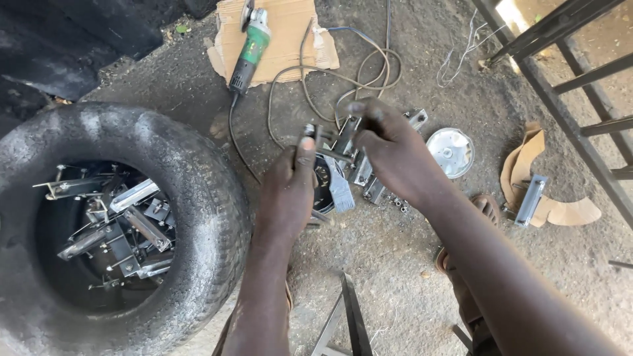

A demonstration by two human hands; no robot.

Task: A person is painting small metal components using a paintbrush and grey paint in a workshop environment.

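Flattened brown cardboard sheet (290, 39), roughly rectangular with torn edges, lying on the dirt floor at top centre. Curved strip of torn brown cardboard (560, 204), bent into a hook shape, lying on the floor at right. No labels, signs or screens are visible.

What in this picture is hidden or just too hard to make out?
All in the head view:
- Metal bracket: its shape, covered by the left hand and right hand.
- Tire: its lower part, cut off by the bottom edge.
- Metal parts in the tire: tangled in shadow, uncountable.
- Small nuts: too small to count.
- Grinder: its disc, cut by the top edge.
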